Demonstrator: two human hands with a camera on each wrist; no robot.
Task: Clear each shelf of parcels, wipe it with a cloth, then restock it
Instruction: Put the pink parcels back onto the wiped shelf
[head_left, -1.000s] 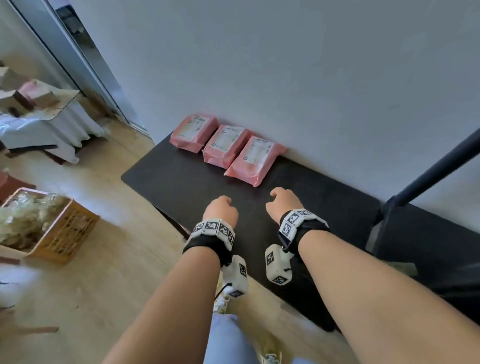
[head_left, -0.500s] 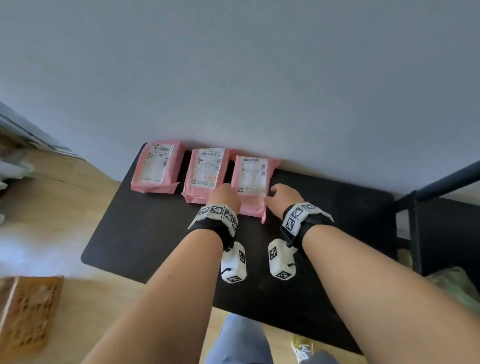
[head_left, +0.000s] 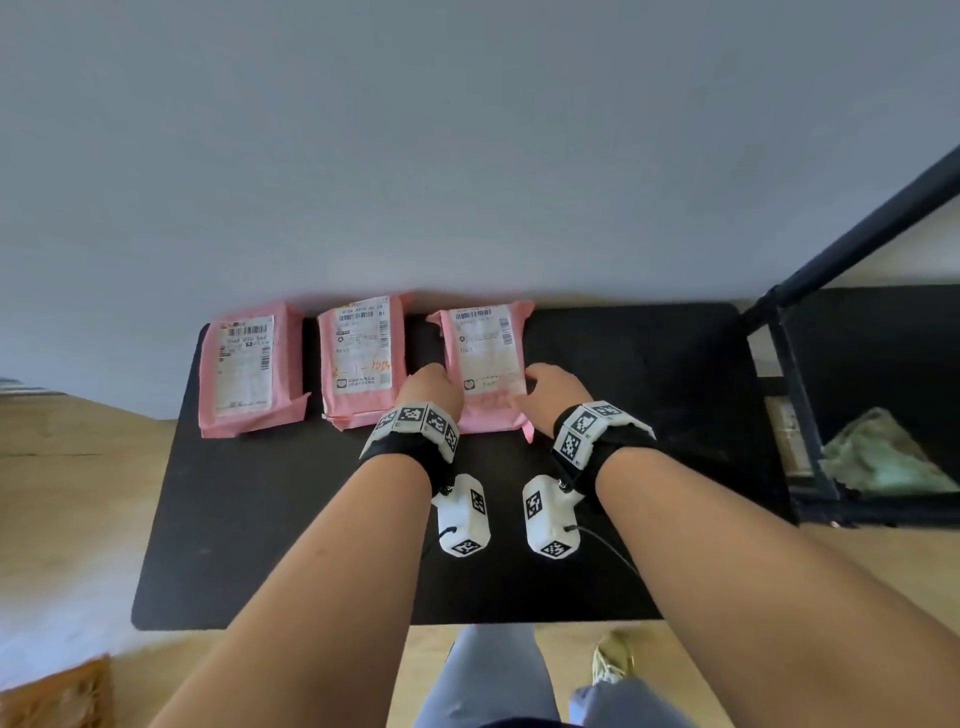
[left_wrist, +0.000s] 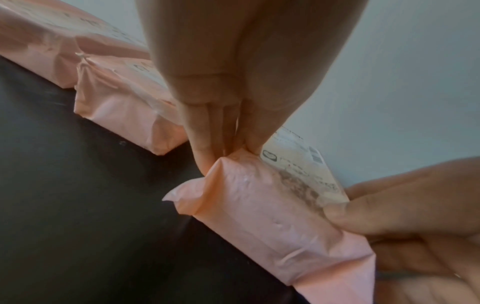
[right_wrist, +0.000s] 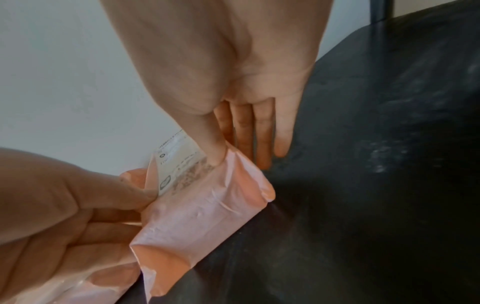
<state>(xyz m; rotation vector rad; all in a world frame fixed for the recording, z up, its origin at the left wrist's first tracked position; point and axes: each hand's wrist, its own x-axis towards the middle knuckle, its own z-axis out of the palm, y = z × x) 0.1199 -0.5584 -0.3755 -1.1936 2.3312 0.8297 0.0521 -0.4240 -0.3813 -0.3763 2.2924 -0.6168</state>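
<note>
A parcel storeroom: labelled pink parcels (head_left: 358, 358) on black shelf (head_left: 291, 519); wooden floor (head_left: 72, 499).

Three pink labelled parcels (head_left: 358, 358) flat along black shelf (head_left: 291, 519) rear.

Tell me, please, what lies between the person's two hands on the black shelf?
The rightmost pink parcel, gripped by the left hand and right hand at opposite sides, in every view.
</note>
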